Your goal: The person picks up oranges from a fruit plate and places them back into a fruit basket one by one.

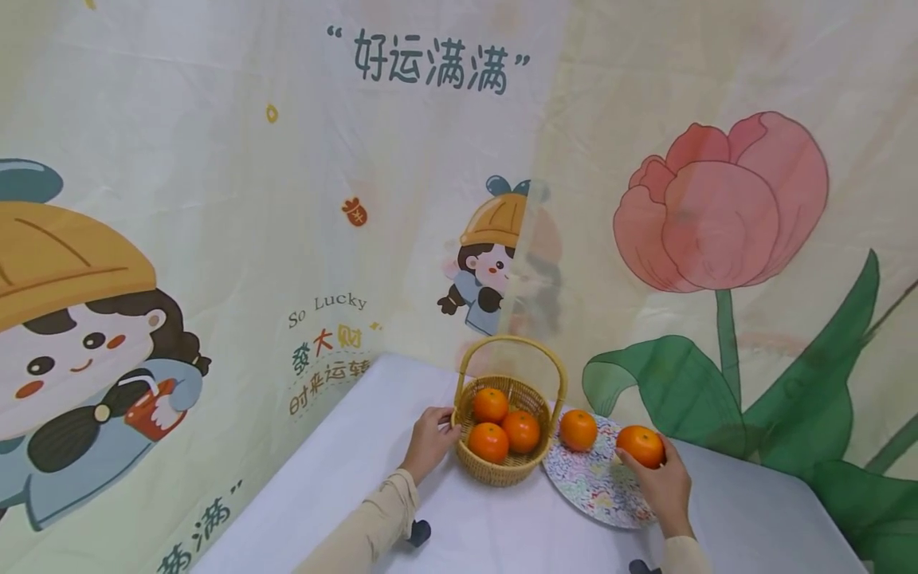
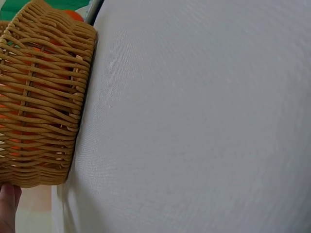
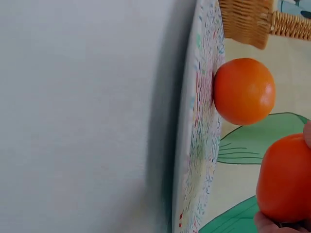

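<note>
A wicker basket with a tall hoop handle stands on the white table, and several oranges lie inside it. At the basket's left rim my left hand grips the edge; a finger shows against the woven side in the left wrist view. On the right, my right hand holds an orange between thumb and fingers, above the right part of a patterned plate. Another orange rests on that plate, near the basket. In the right wrist view the held orange appears close by, just off the plate.
The white tablecloth runs in front of the basket and plate. Close behind them hangs a printed cloth backdrop with cartoon figures and a large pink tulip. The basket's handle arches up before it.
</note>
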`<state>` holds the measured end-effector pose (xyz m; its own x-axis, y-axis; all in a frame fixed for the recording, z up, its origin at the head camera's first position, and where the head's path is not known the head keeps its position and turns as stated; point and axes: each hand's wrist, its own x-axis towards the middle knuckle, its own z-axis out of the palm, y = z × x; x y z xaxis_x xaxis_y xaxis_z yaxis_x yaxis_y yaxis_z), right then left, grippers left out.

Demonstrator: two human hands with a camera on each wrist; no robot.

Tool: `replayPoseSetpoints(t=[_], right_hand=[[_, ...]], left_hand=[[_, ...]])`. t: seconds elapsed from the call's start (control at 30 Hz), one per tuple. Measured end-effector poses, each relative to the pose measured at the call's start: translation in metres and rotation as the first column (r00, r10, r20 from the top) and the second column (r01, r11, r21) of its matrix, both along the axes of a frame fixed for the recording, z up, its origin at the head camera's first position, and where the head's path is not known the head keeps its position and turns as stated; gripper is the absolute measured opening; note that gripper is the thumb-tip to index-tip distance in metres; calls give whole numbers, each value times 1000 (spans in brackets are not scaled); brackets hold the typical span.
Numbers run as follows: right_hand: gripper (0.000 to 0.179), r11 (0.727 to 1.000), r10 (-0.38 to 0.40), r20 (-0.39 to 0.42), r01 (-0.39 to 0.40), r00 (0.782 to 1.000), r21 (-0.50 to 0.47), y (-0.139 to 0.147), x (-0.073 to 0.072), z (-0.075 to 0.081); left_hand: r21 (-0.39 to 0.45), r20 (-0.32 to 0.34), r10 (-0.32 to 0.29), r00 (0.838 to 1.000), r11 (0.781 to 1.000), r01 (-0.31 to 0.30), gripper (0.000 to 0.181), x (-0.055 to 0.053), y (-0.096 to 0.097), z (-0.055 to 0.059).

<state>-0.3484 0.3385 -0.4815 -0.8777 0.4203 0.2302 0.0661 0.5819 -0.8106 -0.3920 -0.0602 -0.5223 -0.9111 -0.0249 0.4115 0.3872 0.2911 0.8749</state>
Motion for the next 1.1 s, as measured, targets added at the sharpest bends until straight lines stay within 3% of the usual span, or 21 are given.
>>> replayPoseSetpoints(t=[0.33,0.53,0.73,1.1], right_hand=[[102,996,86,64,-88,994,20,-42,34,6],[98,983,184,-4,-184,983,30,-77,45,20],[93,957,289,-59,-286,956,50,-112,49,33],[89,919,393,-166,-394,905,26,-153,32,33]], left_hand=[[-16,2,17,1000,1000,-17,31,-1,-7,-1],[-3,23,13,1000,1000,-13,32,0,-5,0],[-12,28,22,999,1000,-22,32,2,-4,3],[0,15,3,1000,1000,-3,31,0,-2,2]])
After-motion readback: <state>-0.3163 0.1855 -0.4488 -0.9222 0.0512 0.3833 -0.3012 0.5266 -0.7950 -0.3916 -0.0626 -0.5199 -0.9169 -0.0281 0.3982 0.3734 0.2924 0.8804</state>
